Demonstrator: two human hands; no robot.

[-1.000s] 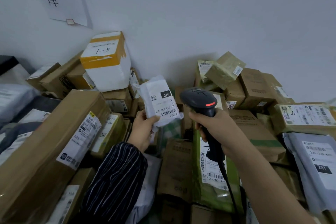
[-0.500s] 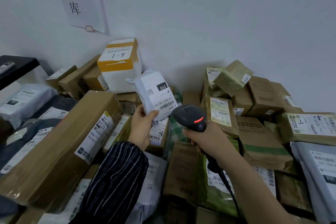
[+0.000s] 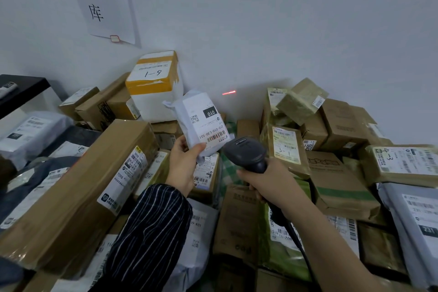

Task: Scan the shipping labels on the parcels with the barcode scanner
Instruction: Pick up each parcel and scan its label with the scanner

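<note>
Scanner (image 3: 245, 153) just beside parcel (image 3: 201, 123) corner, boxes (image 3: 339, 173) crowding

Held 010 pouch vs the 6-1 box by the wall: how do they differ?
The 010 pouch is a soft, crumpled bag; the 6-1 box is rigid, with orange tape. The pouch is held tilted in the left hand; the box rests on other parcels. The pouch's label shows a barcode; the box's bears handwritten 6-1. Both are mostly white.

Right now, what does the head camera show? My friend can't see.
The left hand holds a small white plastic parcel while the right hand aims a black handheld barcode scanner at its label. A red line glows on the wall behind.
</note>
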